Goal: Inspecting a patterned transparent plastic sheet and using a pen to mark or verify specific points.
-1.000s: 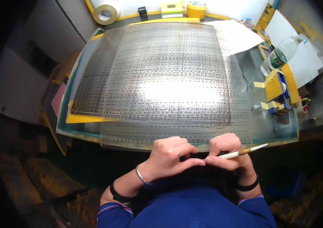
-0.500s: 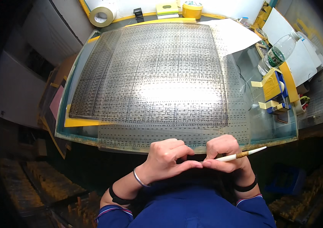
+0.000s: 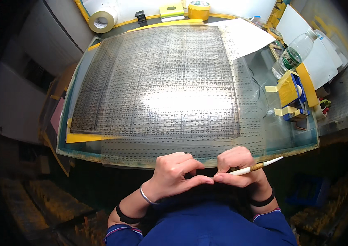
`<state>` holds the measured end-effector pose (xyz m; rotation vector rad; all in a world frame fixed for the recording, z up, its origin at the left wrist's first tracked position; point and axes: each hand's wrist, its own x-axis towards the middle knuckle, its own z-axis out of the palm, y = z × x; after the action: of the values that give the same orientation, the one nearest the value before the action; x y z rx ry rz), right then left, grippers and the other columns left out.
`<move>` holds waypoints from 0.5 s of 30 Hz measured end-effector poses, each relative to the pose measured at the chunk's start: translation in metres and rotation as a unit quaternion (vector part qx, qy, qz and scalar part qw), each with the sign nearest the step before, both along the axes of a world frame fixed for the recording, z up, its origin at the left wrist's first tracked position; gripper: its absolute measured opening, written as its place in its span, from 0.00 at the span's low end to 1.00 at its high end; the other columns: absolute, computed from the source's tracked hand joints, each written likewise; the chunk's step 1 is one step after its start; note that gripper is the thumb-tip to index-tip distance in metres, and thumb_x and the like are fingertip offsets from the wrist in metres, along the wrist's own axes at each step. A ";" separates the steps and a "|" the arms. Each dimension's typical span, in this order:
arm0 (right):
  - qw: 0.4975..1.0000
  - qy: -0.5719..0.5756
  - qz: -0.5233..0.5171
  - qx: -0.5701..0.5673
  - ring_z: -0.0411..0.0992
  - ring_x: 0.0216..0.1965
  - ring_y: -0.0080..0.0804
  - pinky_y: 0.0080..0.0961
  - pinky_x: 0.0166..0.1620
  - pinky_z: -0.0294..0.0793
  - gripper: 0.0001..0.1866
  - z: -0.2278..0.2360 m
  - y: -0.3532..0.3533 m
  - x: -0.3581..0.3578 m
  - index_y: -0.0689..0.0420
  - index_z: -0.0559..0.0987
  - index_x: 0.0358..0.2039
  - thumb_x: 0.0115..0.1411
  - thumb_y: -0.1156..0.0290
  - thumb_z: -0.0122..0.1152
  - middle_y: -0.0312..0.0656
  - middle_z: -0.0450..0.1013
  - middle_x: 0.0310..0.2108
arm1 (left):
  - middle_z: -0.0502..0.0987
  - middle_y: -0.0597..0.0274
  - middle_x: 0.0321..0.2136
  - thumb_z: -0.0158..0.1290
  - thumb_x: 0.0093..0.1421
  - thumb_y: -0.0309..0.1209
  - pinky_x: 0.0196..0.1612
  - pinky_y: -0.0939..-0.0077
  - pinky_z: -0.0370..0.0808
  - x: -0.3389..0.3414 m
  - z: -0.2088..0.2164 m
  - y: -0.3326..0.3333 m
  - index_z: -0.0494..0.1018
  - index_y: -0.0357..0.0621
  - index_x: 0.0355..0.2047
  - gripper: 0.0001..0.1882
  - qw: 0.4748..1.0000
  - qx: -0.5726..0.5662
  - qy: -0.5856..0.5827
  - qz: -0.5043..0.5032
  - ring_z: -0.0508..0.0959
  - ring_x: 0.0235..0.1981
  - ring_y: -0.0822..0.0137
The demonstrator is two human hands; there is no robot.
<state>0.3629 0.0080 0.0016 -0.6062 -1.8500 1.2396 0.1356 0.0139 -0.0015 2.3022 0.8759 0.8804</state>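
Note:
My right hand (image 3: 236, 167) is closed round a slim white pen-like tool (image 3: 241, 171) with a tan band wrapped about it; its pointed white end sticks out to the right. My left hand (image 3: 179, 171) is curled with its thumb stretched to the tool's other end, where the two thumbs nearly meet. What the left fingers pinch there is too small to make out. Both hands are at the near edge of the glass-topped table (image 3: 280, 141). Just beyond them lies a see-through film sheet (image 3: 153, 149), under or against a darker sheet (image 3: 157, 74) densely covered with small dark marks.
At the right are a clear bottle (image 3: 293, 55) and a blue tape dispenser (image 3: 299, 98) with yellow tape. White paper (image 3: 250, 37) lies at the far right. A tape roll (image 3: 101, 21), a small black object (image 3: 141, 17) and a yellow tub (image 3: 199, 10) line the back.
The view has shifted slightly, so the table and its things sit a little further left. Both hands keep the same pose, with the tool still in my right hand.

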 end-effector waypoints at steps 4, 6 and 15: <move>1.000 0.001 0.005 0.001 0.72 0.18 0.35 0.27 0.21 0.65 0.09 -0.001 0.001 0.001 0.60 0.76 0.19 0.53 0.77 0.68 0.42 0.72 0.16 | 0.72 0.69 0.15 0.67 0.48 0.49 0.20 0.75 0.69 0.000 0.001 0.000 0.78 0.47 0.23 0.19 1.000 -0.002 -0.001 -0.002 0.74 0.17 0.69; 1.000 0.002 0.005 0.001 0.72 0.18 0.35 0.27 0.21 0.65 0.09 -0.001 0.000 0.001 0.60 0.76 0.19 0.53 0.77 0.68 0.42 0.72 0.17 | 0.72 0.69 0.15 0.67 0.48 0.49 0.20 0.75 0.69 0.000 0.002 0.001 0.78 0.47 0.23 0.19 1.000 -0.004 0.001 -0.003 0.75 0.17 0.69; 1.000 0.017 0.007 0.001 0.73 0.19 0.35 0.27 0.22 0.66 0.09 0.001 0.001 -0.001 0.60 0.77 0.20 0.53 0.76 0.69 0.42 0.73 0.17 | 0.72 0.69 0.15 0.67 0.48 0.49 0.20 0.75 0.69 0.000 0.002 0.000 0.78 0.46 0.22 0.19 1.000 -0.011 0.000 0.002 0.74 0.17 0.69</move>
<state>0.3618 0.0092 0.0024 -0.5687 -1.8313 1.2489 0.1357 0.0142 0.0000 2.2829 0.8852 0.8692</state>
